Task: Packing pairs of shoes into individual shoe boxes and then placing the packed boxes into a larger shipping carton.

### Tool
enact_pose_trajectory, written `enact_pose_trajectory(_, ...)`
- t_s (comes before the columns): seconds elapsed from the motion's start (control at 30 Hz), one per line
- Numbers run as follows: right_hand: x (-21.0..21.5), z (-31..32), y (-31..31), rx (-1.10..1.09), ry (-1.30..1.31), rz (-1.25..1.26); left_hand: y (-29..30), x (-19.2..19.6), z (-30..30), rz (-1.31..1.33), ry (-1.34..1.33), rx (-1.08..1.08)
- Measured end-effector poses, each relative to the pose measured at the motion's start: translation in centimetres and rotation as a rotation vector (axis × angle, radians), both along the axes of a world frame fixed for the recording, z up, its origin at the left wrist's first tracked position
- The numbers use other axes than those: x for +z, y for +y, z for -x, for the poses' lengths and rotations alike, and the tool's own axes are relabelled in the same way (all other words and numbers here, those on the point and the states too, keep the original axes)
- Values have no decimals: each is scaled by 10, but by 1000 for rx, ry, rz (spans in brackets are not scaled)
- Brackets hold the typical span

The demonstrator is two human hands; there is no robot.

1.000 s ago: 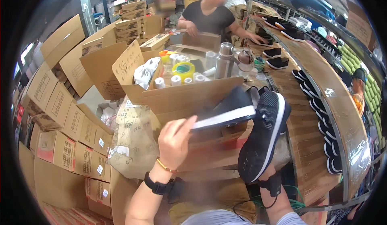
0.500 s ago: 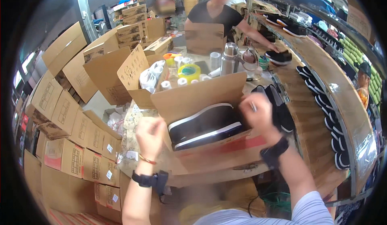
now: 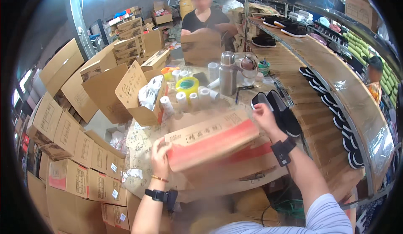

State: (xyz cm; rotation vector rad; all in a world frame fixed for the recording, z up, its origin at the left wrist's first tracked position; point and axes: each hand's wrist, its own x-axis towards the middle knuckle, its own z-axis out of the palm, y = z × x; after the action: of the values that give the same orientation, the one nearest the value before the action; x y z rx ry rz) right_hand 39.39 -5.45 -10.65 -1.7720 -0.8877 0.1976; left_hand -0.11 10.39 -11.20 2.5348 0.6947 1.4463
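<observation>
A cardboard shoe box [image 3: 210, 139] with a red band and dark print lies in front of me, lid down, so its inside is hidden. My left hand [image 3: 159, 155] grips the box's left end with bent fingers. Just off its far right corner is my right hand [image 3: 265, 118], fingers curled together; what they hold, if anything, is too small to make out. Beside that hand lies a pair of black slip-on shoes [image 3: 284, 118] with pale insides. Beneath the box, the table carries another piece of cardboard with a red patch [image 3: 268, 152].
White rolls [image 3: 181, 97], a yellow tape roll [image 3: 187, 84] and a steel flask [image 3: 228, 76] stand beyond the box. Stacked cartons [image 3: 90, 144] fill the left side. Several dark shoes [image 3: 333, 108] line the right rack. A co-worker [image 3: 203, 22] stands across the table behind an upright carton.
The box's lid has come down over the black shoes inside. My left hand has lowered onto the box's left end. Opposite, the co-worker's hand has drawn back from shoes on the rack.
</observation>
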Motion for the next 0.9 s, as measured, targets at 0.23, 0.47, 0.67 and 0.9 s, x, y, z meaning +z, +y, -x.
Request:
enact_pose_trajectory(0.23,83,66,5,861,-800,469,-14,80,-8,-10,854,-53)
enact_pose_trajectory(0.47,80,72,22,893,-764,729,-19,106,-42,337,1236,-102)
enact_pose_trajectory(0.67,54,86,2,705,-822,476,-39,75,-40,124,1052,56)
enact_pose_trajectory(0.9,38,82,3,567,-852,217,-41,72,-41,118,955,49)
